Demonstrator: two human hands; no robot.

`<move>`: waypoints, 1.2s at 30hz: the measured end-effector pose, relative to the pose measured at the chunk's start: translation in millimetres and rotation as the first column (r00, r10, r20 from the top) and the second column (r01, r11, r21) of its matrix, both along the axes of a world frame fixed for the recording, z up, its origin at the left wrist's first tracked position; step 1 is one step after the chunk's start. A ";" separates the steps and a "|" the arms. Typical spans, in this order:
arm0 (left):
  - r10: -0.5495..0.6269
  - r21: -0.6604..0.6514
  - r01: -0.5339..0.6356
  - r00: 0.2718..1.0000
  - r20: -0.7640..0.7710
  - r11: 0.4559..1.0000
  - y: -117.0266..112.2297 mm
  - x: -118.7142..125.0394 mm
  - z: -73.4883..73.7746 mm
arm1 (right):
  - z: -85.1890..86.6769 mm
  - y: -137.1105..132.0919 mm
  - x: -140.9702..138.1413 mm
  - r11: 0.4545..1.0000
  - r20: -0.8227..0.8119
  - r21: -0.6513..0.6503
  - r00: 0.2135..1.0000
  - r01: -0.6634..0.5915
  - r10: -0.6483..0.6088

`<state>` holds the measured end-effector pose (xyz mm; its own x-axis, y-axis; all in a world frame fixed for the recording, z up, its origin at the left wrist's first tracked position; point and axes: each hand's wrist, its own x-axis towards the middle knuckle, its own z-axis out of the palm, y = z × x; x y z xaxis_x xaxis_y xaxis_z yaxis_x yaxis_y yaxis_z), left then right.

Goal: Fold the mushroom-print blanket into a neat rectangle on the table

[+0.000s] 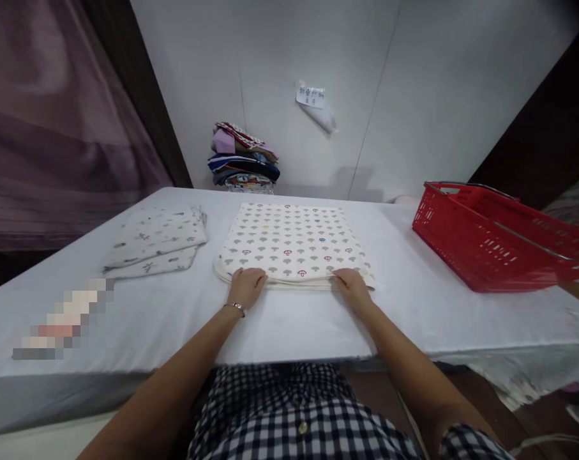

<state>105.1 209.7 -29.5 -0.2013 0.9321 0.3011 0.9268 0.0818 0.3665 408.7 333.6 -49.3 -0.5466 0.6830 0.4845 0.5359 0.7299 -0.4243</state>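
A white cloth (289, 236) printed with small grey, red and blue mushrooms lies folded in a rectangle in front of me. My left hand (248, 287) is closed on its near edge, left of the middle. Farther right along that same edge, my right hand (352, 287) is closed on the cloth too. Some fingertips are hidden by the cloth and the hands. Off to the left rests another folded white cloth (157, 239) with a sparse grey print, apart from both hands.
The table (289, 332) has a white cover. At its right stands a red plastic basket (461, 249) with metal handles. A stack of folded fabrics (244, 160) rises beyond the far edge, by the wall. A blurred-out patch (64, 319) covers something at the left.
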 end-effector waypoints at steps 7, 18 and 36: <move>-0.276 0.144 0.301 0.946 -0.167 0.943 -2.4 48.2 0.7 | -9.7 -0.6 0.0 0.999 -0.029 0.017 0.998 0.049 -0.049; -0.380 0.012 0.392 0.899 -0.217 0.920 45.5 116.4 0.5 | -5.0 -3.5 2.7 0.996 0.055 0.087 0.998 0.026 -0.031; -0.497 -0.036 0.509 0.819 -0.287 0.860 88.6 168.3 -2.4 | -17.3 6.3 77.1 0.883 -0.135 -0.141 0.874 0.449 -0.466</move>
